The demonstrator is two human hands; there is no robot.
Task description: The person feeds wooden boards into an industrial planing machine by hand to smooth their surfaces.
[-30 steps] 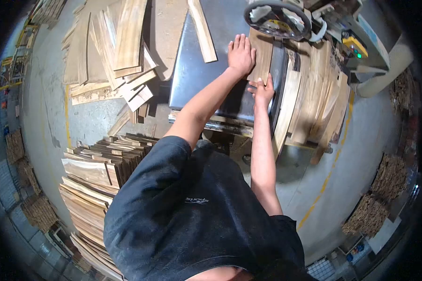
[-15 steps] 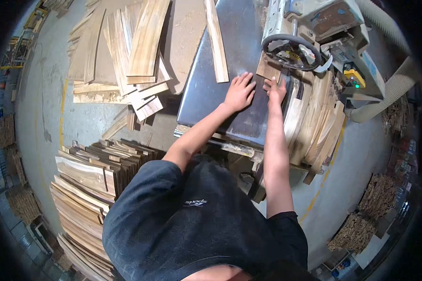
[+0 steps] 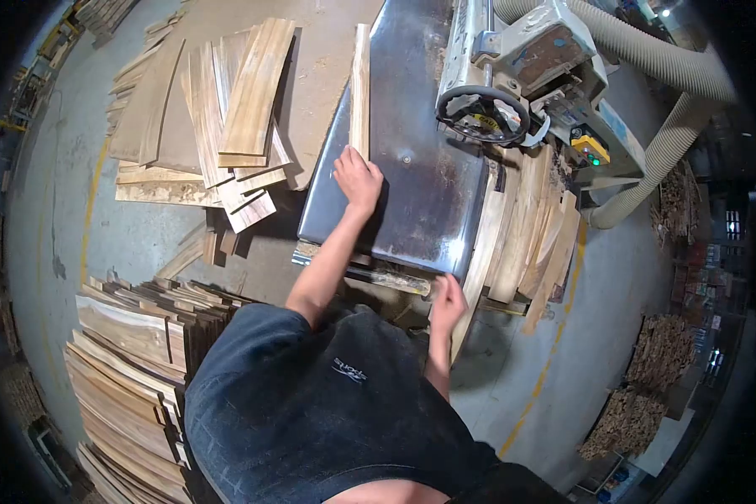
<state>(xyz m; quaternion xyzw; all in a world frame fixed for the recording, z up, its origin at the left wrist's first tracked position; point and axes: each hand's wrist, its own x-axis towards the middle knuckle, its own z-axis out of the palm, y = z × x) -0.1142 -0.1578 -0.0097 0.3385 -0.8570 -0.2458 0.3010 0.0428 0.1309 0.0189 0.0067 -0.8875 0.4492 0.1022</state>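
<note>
A narrow light wood strip [image 3: 359, 92] lies lengthwise on the left part of the dark metal machine table [image 3: 420, 197]. At its near end is my left hand [image 3: 359, 178], its fingers curled onto the strip. My right hand [image 3: 448, 304] is at the table's near right corner, beside a long pale board [image 3: 481, 260]; its fingers are bent and partly blurred, and what they hold, if anything, cannot be made out.
The machine head with a black handwheel [image 3: 483, 115] stands over the table's far right. Loose boards [image 3: 256, 92] lie on a brown sheet at left. Stacked planks [image 3: 126, 370] stand at lower left. More boards [image 3: 521, 227] line the right side. A hose [image 3: 647, 50] curves behind.
My left hand has moved left onto the strip's near end. My right hand has come back toward my body to the table's near corner. The short brown board near the handwheel no longer shows.
</note>
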